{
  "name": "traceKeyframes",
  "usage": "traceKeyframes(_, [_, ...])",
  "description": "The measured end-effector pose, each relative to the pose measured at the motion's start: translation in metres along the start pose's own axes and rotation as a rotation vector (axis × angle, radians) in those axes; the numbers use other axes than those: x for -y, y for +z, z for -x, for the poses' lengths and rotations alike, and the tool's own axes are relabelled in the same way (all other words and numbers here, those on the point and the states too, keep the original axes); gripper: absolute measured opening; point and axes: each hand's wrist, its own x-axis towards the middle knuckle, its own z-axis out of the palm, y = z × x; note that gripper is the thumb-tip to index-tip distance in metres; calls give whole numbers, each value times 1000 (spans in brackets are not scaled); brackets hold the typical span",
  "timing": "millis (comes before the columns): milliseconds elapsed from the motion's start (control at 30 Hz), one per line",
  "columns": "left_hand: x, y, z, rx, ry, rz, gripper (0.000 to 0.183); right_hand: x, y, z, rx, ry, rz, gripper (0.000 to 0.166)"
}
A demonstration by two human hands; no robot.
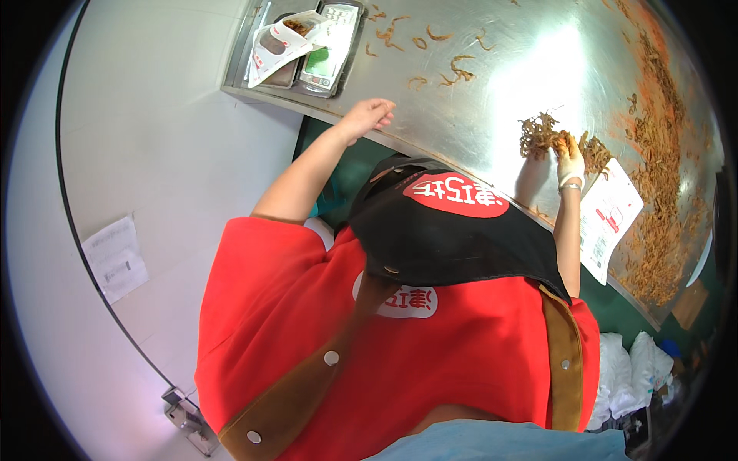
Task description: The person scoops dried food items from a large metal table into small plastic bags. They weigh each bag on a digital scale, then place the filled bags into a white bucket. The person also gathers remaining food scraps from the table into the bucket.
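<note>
My right hand [568, 158], in a pale glove stained at the fingertips, is closed on a clump of brown shredded food strips [537, 135] over the steel table [450, 109]. More strips hang on the near side of the glove. A white printed paper pouch [612, 222] lies beside my right wrist and juts past the table's front edge. Bare and curled, my left hand [369, 118] hovers by the front edge at the left, with no object visible in it. Beyond it, another white pouch [282, 46] with strips showing at its mouth rests on a digital scale [326, 52].
A long heap of orange-brown strips [657, 167] covers the table's right side. Loose strips [458, 72] are scattered near the scale. White sacks [625, 374] stand on the floor at lower right. A wall with a sheet of paper [115, 259] is at left.
</note>
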Motion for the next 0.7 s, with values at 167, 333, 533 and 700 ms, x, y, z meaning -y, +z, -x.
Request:
traceKeyframes(167, [36, -62, -19, 4, 4, 2, 38, 57, 48, -14, -311, -515, 783, 29])
traceKeyframes(333, [102, -120, 7, 10, -154, 20, 38, 113, 222, -15, -141, -123, -419, 31])
traceKeyframes(533, [154, -211, 31, -79, -291, 47, 38, 192, 525, 22, 549, -274, -153, 61])
traceKeyframes(700, [149, -243, 38, -121, -263, 46, 37, 162, 497, 24, 400, -101, -296, 54])
